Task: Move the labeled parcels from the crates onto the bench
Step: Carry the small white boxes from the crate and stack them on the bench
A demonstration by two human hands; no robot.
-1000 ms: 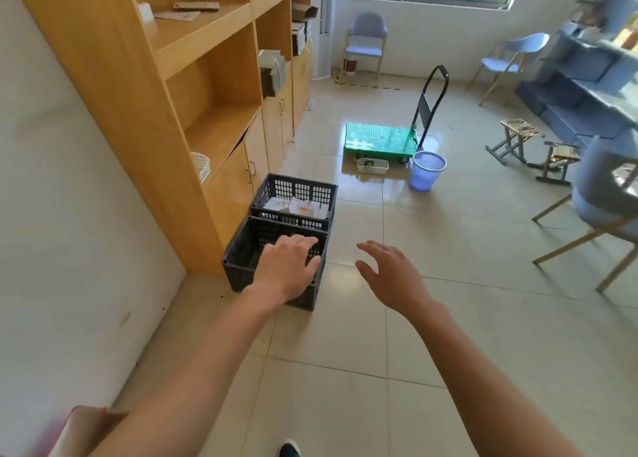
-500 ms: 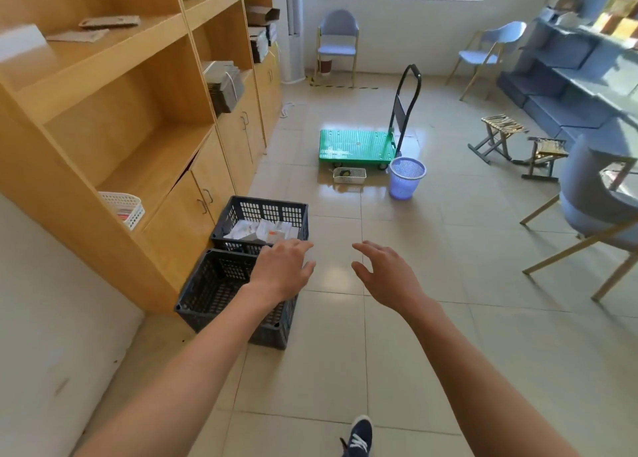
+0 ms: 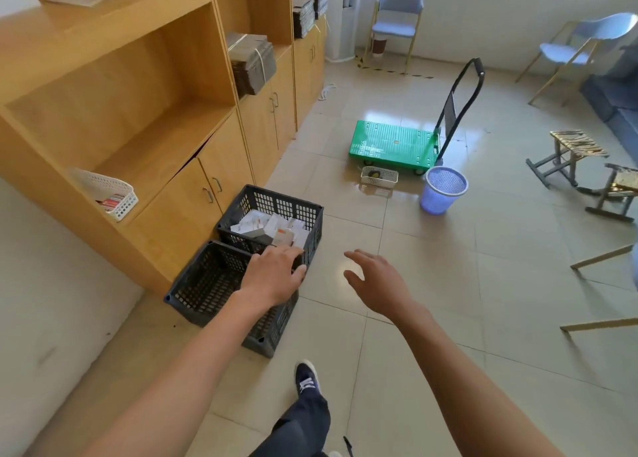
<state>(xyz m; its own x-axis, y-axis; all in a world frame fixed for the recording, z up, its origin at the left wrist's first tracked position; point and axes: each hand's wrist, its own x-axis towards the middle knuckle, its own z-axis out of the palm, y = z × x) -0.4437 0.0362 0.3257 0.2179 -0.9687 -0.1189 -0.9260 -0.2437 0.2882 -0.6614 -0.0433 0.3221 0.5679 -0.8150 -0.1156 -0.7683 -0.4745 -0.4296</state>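
Closer now than a second ago, left hand (image 3: 272,274) over the near crate (image 3: 207,284), fingers loose, holding nothing, right hand (image 3: 378,282) spread above the floor tiles, labeled parcels (image 3: 272,228) piled in the far crate (image 3: 286,204) beside the cabinet (image 3: 193,194)

Wooden shelving (image 3: 145,87), glossy tiled floor (image 3: 448,284)
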